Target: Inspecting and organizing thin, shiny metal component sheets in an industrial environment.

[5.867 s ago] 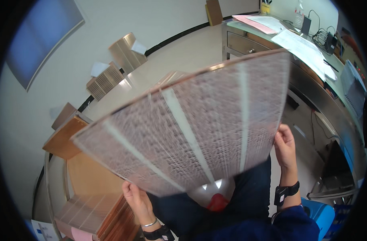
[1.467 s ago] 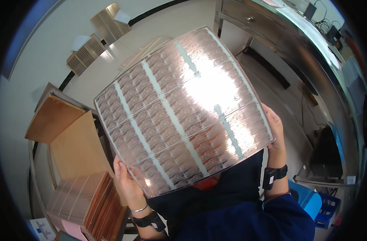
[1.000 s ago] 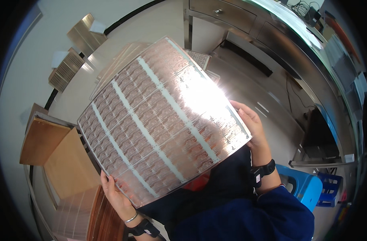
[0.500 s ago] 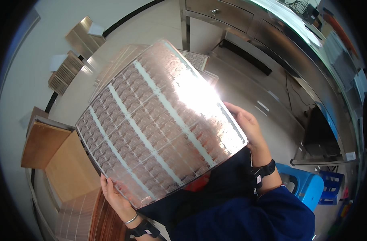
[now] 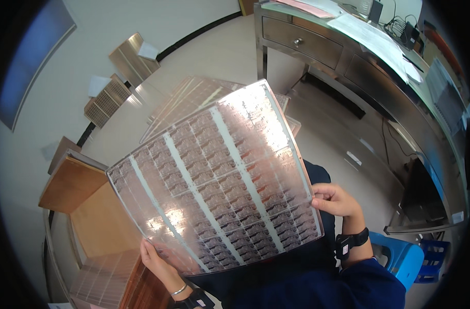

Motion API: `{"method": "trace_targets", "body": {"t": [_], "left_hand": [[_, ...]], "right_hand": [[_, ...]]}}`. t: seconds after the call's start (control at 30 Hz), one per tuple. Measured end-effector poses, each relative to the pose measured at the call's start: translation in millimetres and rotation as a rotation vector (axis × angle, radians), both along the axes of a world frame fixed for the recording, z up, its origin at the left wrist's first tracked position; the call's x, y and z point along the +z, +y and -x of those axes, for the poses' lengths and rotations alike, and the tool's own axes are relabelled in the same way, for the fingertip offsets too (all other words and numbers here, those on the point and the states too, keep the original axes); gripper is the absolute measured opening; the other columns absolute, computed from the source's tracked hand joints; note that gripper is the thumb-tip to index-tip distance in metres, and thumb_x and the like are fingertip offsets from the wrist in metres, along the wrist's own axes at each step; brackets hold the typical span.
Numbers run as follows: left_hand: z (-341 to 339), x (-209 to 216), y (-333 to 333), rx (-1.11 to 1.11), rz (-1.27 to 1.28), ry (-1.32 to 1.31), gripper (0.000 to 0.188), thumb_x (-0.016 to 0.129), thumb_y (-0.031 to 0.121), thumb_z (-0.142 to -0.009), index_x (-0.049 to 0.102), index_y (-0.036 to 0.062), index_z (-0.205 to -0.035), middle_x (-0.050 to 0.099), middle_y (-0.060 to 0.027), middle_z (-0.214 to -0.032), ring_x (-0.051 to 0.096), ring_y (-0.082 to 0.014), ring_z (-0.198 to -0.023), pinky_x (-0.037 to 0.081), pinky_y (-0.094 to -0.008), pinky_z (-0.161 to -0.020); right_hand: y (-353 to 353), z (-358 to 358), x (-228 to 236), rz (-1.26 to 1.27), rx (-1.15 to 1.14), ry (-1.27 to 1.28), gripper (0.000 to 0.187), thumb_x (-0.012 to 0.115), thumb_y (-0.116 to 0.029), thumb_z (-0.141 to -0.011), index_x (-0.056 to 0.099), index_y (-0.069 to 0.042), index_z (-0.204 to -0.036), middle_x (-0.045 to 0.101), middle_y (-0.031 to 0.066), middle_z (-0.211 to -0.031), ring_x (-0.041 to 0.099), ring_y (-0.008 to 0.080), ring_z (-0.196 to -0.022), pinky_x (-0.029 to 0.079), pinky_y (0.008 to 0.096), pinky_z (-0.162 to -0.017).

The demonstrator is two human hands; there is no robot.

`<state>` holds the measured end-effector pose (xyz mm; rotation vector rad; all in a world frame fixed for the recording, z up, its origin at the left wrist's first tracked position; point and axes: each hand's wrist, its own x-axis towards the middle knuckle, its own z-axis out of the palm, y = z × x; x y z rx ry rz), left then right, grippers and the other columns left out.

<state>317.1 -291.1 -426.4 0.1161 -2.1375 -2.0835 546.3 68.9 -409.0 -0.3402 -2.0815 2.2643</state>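
A large, thin copper-coloured circuit board panel [image 5: 204,198] is held up tilted in front of me, with rows of repeated dark patterns and several pale stripes. Bright glare covers its upper right corner and a patch at the lower left. My left hand [image 5: 160,265] is closed on its lower left edge, part of the fingers hidden behind it. At the right edge, my right hand [image 5: 342,200] pinches the panel, thumb in front. Behind the panel, more such panels [image 5: 181,100] lie low down, partly covered by it.
A wooden box [image 5: 98,221] stands at the left, with a stack of panels [image 5: 106,283] beside it. Boards [image 5: 134,59] lean against the wall. A metal desk [image 5: 302,44] with papers [image 5: 369,44] is at the right. A blue stool [image 5: 399,257] stands near my right arm.
The panel has tilted and sits lower in view, its glare shifted. My right hand is lower, with its thumb now showing on the front of the edge. Both hands still hold it.
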Motion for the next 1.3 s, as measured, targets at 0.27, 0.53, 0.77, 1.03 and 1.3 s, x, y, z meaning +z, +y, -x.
{"method": "trace_targets", "body": {"t": [0.27, 0.53, 0.77, 1.03, 1.3], "left_hand": [[1, -12, -11, 0.001, -0.081, -0.01, 0.024, 0.048, 0.018, -0.093, 0.056, -0.0006, -0.105, 0.053, 0.0018, -0.076, 0.049, -0.0049, -0.068, 0.041, -0.0183, -0.061], [0, -7, -21, -0.023, -0.077, -0.016, 0.023, 0.048, 0.016, -0.093, 0.056, -0.0002, -0.108, 0.055, 0.0006, -0.078, 0.05, -0.0056, -0.068, 0.041, -0.0185, -0.06], [-1, 5, -8, -0.293, -0.199, -0.071, 0.035, 0.049, 0.015, -0.091, 0.047, -0.0027, -0.122, 0.058, -0.0079, -0.106, 0.055, -0.0126, -0.092, 0.044, -0.0248, -0.08], [-13, 22, 0, -0.479, -0.507, -0.139, 0.049, 0.041, 0.024, -0.094, 0.029, -0.0014, -0.135, 0.043, -0.0134, -0.132, 0.046, -0.0218, -0.117, 0.038, -0.035, -0.098], [-20, 23, 22, -0.481, -0.758, -0.26, 0.049, 0.029, 0.029, -0.098, 0.024, 0.0024, -0.139, 0.039, -0.0118, -0.135, 0.042, -0.0219, -0.121, 0.035, -0.0352, -0.101]], "right_hand": [[0, -3, 6, -0.049, 0.021, -0.011, 0.031, 0.055, -0.017, -0.09, 0.054, 0.002, -0.114, 0.063, 0.0011, -0.075, 0.05, 0.003, -0.065, 0.041, 0.0189, -0.059], [-12, 3, -1, 0.003, -0.069, 0.046, 0.03, 0.054, -0.019, -0.09, 0.055, 0.001, -0.113, 0.061, 0.001, -0.086, 0.054, 0.0067, -0.077, 0.044, 0.0213, -0.071], [-24, 24, -27, 0.217, -0.543, 0.142, 0.032, 0.047, -0.024, -0.093, 0.051, 0.001, -0.114, 0.059, 0.0028, -0.1, 0.054, 0.0087, -0.09, 0.043, 0.0218, -0.08], [-6, 27, -30, 0.301, -0.569, 0.094, 0.034, 0.048, -0.021, -0.092, 0.052, 0.003, -0.115, 0.062, 0.0045, -0.096, 0.057, 0.0089, -0.085, 0.044, 0.0205, -0.076], [8, 10, -54, 0.097, -0.683, -0.019, 0.024, 0.049, -0.016, -0.091, 0.059, 0.003, -0.101, 0.057, 0.0005, -0.082, 0.049, 0.0061, -0.07, 0.039, 0.0208, -0.065]]}}
